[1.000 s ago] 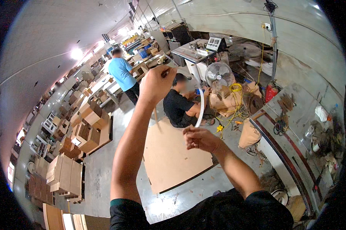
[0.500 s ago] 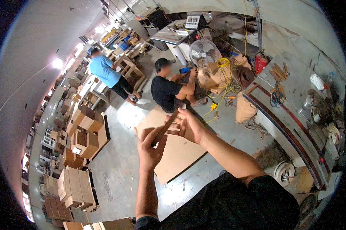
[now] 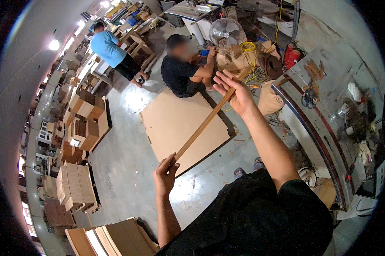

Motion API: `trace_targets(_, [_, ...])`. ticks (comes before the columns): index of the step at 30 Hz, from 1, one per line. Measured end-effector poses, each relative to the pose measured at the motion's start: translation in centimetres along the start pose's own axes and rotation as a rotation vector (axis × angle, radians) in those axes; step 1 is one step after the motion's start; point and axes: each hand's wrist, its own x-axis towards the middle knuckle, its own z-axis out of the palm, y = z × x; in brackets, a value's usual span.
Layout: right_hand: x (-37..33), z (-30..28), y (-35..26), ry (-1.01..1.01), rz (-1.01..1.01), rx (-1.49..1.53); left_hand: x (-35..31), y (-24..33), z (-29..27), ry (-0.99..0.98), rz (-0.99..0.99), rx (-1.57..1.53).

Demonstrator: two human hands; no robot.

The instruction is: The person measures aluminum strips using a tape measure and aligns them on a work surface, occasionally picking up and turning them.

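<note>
My left hand (image 3: 164, 174) is closed round the lower end of a long, thin brown wooden strip (image 3: 204, 120). The strip slants up to the right, across my front. At its upper end my right hand (image 3: 236, 91) has its fingers stretched out and apart, and the strip lies against the palm near the thumb. Beneath the strip, a flat tan board (image 3: 188, 123) lies on the floor.
A person in black (image 3: 179, 70) squats beyond the board, near a fan (image 3: 226, 34). Another in blue (image 3: 111, 49) stands far left. To the right is a bench (image 3: 327, 91) with scissors (image 3: 309, 98). Stacked boards (image 3: 75, 183) stand at left.
My hands have moved apart, my right hand going up and right along the strip with its fingers now spread. The strip shows at full length. The view has shifted, bringing my feet into sight.
</note>
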Motion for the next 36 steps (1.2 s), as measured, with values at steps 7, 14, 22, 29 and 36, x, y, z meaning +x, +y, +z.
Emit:
trace_targets(7, [0.0,0.2,-2.2,-0.104,-0.061,-0.116,0.3,-4.4,0.9,-0.003,-0.078,-0.088])
trace_targets(14, [-3.1,5.8,-5.7,-0.227,-0.079,-0.038,1.8,-3.8,6.0,-0.204,0.007,0.211])
trace_targets(22, [-6.4,11.0,-11.7,-0.423,-0.306,-0.301,5.3,3.2,15.4,-0.495,0.113,-0.309])
trace_targets(29, [-4.8,12.9,-18.3,-0.519,-0.567,-0.432,9.3,18.5,20.3,-0.518,0.356,-0.863])
trace_targets(36, [-4.0,9.1,-27.3,-0.288,-0.368,-1.358,13.7,32.5,25.8,-0.407,0.416,-1.365])
